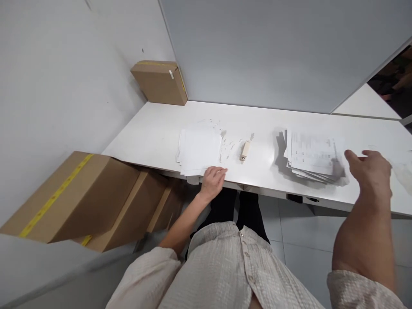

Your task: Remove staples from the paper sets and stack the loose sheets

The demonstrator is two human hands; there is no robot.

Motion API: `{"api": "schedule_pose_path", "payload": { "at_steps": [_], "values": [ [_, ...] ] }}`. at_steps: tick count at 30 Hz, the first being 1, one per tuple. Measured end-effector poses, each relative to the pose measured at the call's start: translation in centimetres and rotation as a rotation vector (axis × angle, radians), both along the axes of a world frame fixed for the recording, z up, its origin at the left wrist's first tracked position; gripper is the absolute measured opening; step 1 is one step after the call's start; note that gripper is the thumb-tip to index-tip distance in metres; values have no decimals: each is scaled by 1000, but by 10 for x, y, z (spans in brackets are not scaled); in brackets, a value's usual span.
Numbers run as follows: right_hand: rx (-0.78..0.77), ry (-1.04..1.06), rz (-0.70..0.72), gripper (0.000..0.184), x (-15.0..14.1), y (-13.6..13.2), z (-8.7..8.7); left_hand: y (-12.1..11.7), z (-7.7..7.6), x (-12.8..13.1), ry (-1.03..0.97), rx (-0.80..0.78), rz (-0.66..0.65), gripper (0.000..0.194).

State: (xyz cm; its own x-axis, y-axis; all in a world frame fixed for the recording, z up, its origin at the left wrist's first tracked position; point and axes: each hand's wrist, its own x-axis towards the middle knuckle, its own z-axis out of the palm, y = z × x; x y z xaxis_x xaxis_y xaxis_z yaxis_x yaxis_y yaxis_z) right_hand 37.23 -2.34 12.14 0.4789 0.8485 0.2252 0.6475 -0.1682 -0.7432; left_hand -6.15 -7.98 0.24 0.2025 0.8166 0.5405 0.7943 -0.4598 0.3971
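Note:
A stack of white paper sheets point(200, 148) lies on the white table, its near edge slightly overhanging the front. My left hand point(213, 182) rests at the near right corner of this stack, fingers stretched out over the table's edge. A thicker, uneven pile of printed sheets point(313, 152) is further right. Just beyond that pile's right edge is my right hand point(370, 171), thumb and fingers apart, with nothing seen in it. Between the two stacks lies a small cream-coloured oblong object point(245, 150) with a dark detail at its near end; its kind is unclear.
A cardboard box point(161, 83) stands in the table's back left corner. Several larger cardboard boxes point(69, 193) with yellow tape are at the left, beside the table. A grey panel point(273, 51) rises along the back edge. Small scraps or marks dot the white tabletop point(260, 171).

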Motion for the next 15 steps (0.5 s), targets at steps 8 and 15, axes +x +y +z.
{"api": "schedule_pose_path", "payload": {
  "at_steps": [8,15],
  "values": [
    [-53,-61,166,40,-126,-60,-34,23,13,-85,257,-148,83,37],
    [-128,135,592,36,-211,-87,-96,35,11,-89,424,-131,-20,24]
  ]
}}
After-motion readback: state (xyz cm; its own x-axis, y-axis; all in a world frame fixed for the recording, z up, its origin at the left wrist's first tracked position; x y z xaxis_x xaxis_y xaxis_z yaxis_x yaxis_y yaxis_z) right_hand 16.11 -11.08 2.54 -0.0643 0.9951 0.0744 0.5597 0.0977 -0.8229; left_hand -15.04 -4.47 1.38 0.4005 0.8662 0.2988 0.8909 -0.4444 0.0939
